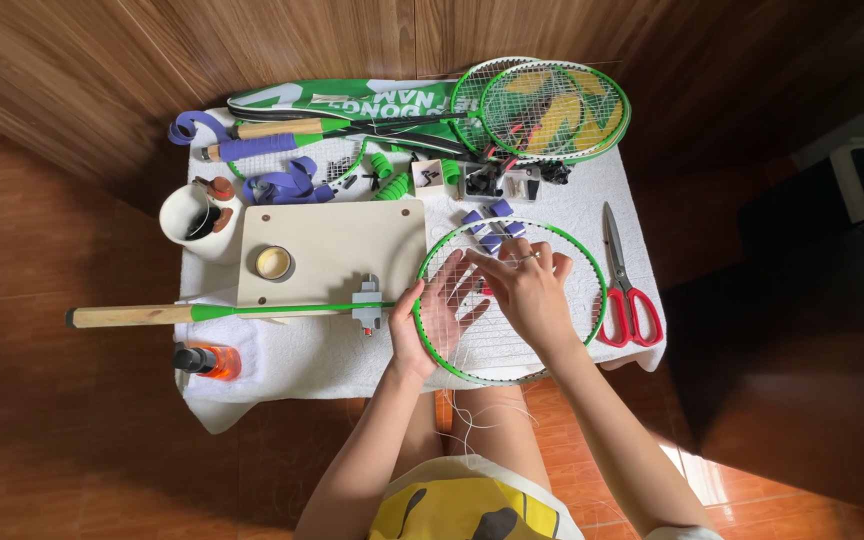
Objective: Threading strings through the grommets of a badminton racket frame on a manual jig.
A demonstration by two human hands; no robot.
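Here the stringing step is judged to be in hand — a green-framed racket [592,262] is laid flat on the white towel [292,365] over the small table, head toward the person, its bare wooden handle [132,316] pointing off to the left. The left hand [439,318] is placed under the string bed, fingers spread open and seen through the strings, thumb hooked over the near rim. The right hand [527,288] is set on top of the strings, fingers bent down and pinched on a strand; whether string is actually gripped cannot be told. Loose white string [472,415] is trailed off the near rim toward the lap. A small grey clamp [367,305] is fixed on the shaft just beside the head. Red-handled scissors [624,290] are laid just right of the frame, a tape roll [274,263] on the beige board [342,240] to the left, two finished rackets [552,110] at the far edge. Next move is judged to call for a fine pinch and a steady pull through the weave — frame to be held down by the left hand
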